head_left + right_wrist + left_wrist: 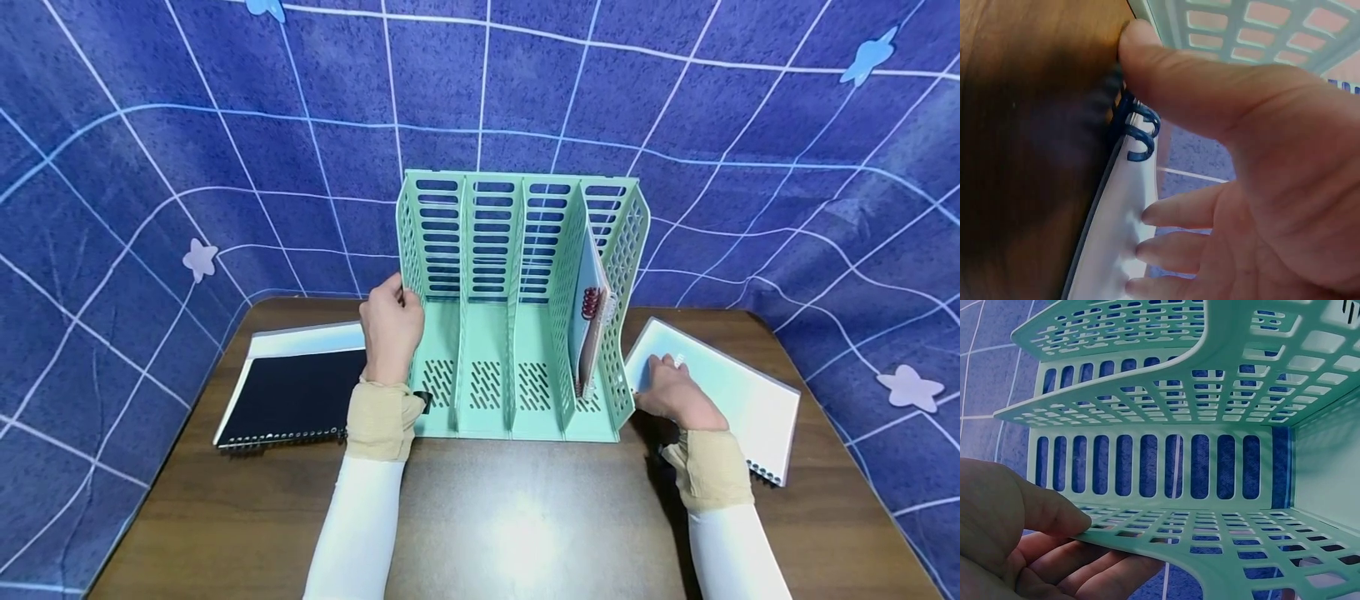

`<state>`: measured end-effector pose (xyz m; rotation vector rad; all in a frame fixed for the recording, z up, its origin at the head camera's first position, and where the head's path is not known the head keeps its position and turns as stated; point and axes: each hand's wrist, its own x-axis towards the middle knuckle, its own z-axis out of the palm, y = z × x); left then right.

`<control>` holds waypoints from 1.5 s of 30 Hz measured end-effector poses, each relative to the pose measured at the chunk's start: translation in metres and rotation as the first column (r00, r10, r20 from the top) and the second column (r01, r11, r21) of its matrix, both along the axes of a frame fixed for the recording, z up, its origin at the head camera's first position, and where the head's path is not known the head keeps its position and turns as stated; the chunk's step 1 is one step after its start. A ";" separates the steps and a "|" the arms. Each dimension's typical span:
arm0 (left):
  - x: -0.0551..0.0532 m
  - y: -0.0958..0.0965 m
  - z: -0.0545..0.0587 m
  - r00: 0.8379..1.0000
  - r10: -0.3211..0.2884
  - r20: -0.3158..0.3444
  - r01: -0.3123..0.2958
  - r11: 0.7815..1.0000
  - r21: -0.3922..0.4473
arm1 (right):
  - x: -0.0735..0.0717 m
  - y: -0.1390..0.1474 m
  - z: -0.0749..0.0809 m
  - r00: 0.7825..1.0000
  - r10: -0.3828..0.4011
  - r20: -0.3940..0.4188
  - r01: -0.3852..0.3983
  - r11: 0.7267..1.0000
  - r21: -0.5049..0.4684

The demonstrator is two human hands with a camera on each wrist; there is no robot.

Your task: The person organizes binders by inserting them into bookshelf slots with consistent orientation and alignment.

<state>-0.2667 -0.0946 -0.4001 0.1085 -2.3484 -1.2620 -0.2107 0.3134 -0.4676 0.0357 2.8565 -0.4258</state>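
A mint-green file rack (486, 329) with upright dividers stands at the back of the table. My left hand (392, 333) pinches the front edge of its left side wall, thumb (1057, 515) on the inner face and fingers beneath on the outer one. Spiral notebooks (587, 325), one with a red coil, lean upright in the rack's rightmost compartment. To the right of the rack, my right hand (671, 390) rests its spread fingers on a white spiral notebook (757, 408). Its thumb (1166, 72) reaches past the notebook's dark coil (1141, 144), by the rack's right side.
Left of the rack lies a spiral notebook with a black cover (296, 396), over a white sheet or pad (307, 337). A brown wooden table (525, 517) spreads in front, with a bright glare spot. Blue cloth (330, 75) with white lines hangs behind and at both sides.
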 end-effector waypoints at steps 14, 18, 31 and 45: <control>0.000 0.000 0.001 1.000 -0.003 0.014 0.003 1.000 0.000 | 0.005 -0.020 0.008 0.995 0.093 -0.027 -0.090 0.992 0.091; 0.001 0.000 0.002 1.000 -0.004 0.015 0.005 1.000 -0.007 | 0.007 -0.025 0.008 0.985 0.152 -0.082 -0.143 0.984 0.108; 0.002 0.001 0.002 1.000 -0.012 0.002 0.012 1.000 0.004 | 0.006 -0.027 0.008 0.985 0.150 -0.087 -0.138 0.982 0.128; 0.002 0.001 0.001 1.000 -0.013 0.002 0.013 1.000 0.003 | 0.004 -0.019 0.014 0.995 0.043 -0.088 -0.037 0.997 0.064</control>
